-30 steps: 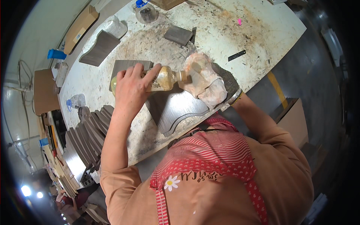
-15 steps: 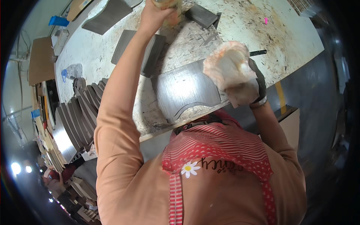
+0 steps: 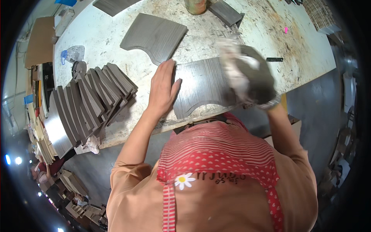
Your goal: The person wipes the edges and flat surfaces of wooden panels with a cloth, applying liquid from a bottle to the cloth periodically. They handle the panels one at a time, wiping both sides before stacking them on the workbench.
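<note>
Board (image 3: pixel 201 87), grey and shiny, lying flat on the table (image 3: pixel 305 58) along its near edge. At the board's left edge, bare left hand (image 3: pixel 161 89), laid flat, fingers close together, thumb apart. Over the board's right end, gloved right hand (image 3: pixel 258 75), blurred, holding a pale cloth (image 3: pixel 234 69). Left of the board, leaning boards (image 3: pixel 85 102); beyond the board, second board (image 3: pixel 154 35) and partly cut-off bottle (image 3: pixel 196 5).

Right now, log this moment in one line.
left hand: flat at left edge of grey panel | gloved right hand: holding pale cloth at panel's right end | panel stack: at left
</note>
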Motion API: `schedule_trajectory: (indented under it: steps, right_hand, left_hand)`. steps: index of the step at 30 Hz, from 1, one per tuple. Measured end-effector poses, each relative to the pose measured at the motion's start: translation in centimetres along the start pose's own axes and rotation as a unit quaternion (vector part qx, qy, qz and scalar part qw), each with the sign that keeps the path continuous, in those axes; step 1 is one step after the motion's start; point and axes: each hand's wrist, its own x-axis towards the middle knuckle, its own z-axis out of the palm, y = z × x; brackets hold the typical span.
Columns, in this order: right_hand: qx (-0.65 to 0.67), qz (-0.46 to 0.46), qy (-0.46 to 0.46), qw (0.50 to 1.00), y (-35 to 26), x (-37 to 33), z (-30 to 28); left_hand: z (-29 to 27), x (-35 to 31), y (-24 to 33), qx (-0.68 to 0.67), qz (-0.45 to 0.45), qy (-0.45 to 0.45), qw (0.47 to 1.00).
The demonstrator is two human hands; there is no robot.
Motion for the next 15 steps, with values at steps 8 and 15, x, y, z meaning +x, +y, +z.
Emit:
schedule_trajectory:
  steps: [8, 15]
  right_hand:
    - [-0.005, 0.211, -0.163, 0.964, 0.2, 0.1, 7.0]
    - [-0.045, 0.055, -0.187, 0.980, -7.4, 3.9, 8.1]
  left_hand:
    - [1.2, -2.1, -0.9, 0.041, -0.019, -0.004, 0.999]
    - [1.6, -1.7, -1.9, -0.014, 0.014, 0.031, 0.999]
